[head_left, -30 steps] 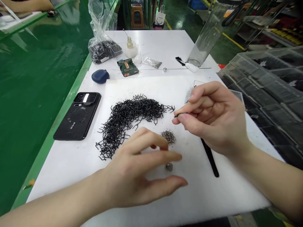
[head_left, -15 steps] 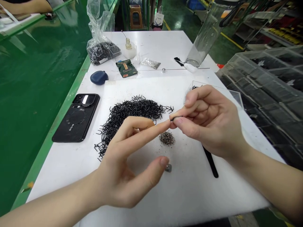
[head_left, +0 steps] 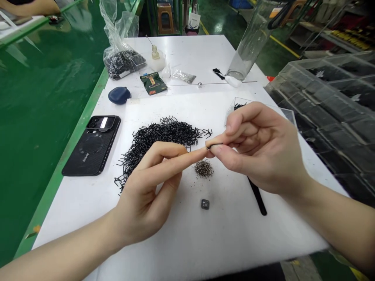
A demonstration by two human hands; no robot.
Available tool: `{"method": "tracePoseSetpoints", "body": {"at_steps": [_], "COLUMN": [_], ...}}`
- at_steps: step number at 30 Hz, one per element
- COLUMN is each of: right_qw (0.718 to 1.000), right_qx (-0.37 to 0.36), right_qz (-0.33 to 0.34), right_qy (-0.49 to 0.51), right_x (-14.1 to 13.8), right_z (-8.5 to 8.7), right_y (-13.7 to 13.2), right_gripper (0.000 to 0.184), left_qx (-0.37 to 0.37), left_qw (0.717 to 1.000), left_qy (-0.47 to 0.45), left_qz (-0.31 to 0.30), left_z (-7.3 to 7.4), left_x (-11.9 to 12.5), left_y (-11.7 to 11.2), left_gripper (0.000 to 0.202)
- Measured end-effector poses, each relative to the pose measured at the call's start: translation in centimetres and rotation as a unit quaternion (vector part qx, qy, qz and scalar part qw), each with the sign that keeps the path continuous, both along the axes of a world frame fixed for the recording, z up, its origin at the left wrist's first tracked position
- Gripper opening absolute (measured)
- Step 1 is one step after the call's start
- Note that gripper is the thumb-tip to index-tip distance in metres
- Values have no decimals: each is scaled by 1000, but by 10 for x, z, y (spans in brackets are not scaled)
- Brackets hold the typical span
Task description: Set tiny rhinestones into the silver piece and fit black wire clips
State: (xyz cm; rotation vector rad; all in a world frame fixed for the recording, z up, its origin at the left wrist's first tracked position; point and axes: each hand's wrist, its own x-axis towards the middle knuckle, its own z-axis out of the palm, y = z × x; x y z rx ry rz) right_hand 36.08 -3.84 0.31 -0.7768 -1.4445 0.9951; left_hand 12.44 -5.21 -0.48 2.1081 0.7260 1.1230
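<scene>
My right hand (head_left: pixel 258 148) pinches a small, thin black piece (head_left: pixel 215 146) between thumb and forefinger. The outstretched forefinger of my left hand (head_left: pixel 152 187) meets its left end at the fingertip, while the left thumb is folded up behind that finger and its tip is hidden. Left of and behind the fingertips spreads a heap of small bent black pieces (head_left: pixel 164 134). Just below the fingertips lies a little mound of tiny brown and silvery grains (head_left: pixel 204 168), too small to make out singly. A small grey square object (head_left: pixel 205 204) lies nearer me.
A black phone (head_left: pixel 92 146) lies at left, near a dark blue rounded case (head_left: pixel 119 95). Behind are a bag of black pieces (head_left: pixel 124 64), a green packet (head_left: pixel 153 83) and a tall clear bottle (head_left: pixel 246 50). A slim black tool (head_left: pixel 258 197) is partly under my right hand. Clear bins (head_left: pixel 322 117) stand right.
My left thumb has swung up from its spread position to behind the forefinger, uncovering the grey square object. The fingertips still meet at the black piece; the view has shifted slightly.
</scene>
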Motion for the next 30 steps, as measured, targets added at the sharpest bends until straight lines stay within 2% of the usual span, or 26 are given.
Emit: {"method": "tracePoseSetpoints", "body": {"at_steps": [6, 11, 13, 15, 19, 21, 23, 26, 30], "right_qw": [1000, 999, 998, 992, 950, 936, 917, 877, 866], "right_qx": [14, 36, 55, 78, 100, 81, 43, -33, 2], "right_qz": [-8, -15, -38, -84, -193, -200, -212, -241, -282], "right_qy": [-5, 3, -8, -46, -224, -278, -336, -413, -413], "right_x": [-1, 4, 16, 36, 86, 102, 108, 108, 109], "right_z": [0, 4, 11, 21, 40, 42, 40, 37, 51], "right_y": [1, 9, 17, 28, 48, 53, 55, 54, 39], "right_gripper": [33, 33, 33, 29, 17, 16, 9, 6, 15], "left_qx": [4, -57, -41, 9, 44, 63, 68, 33, 38], "left_qw": [1000, 998, 998, 999, 990, 982, 980, 985, 984], "left_qy": [-5, -20, -10, 8, 105, 126, 129, 131, 135], "left_qz": [-19, -36, -36, -44, -86, -129, -137, -107, -113], "left_z": [-3, -9, -9, -8, -6, -7, -9, -14, -19], "left_x": [1, 4, 5, 5, 6, 6, 5, 5, 5], "left_y": [3, 2, 0, -1, -1, -1, -2, -4, -4], "left_gripper": [72, 70, 75, 72, 45, 42, 40, 30, 28]}}
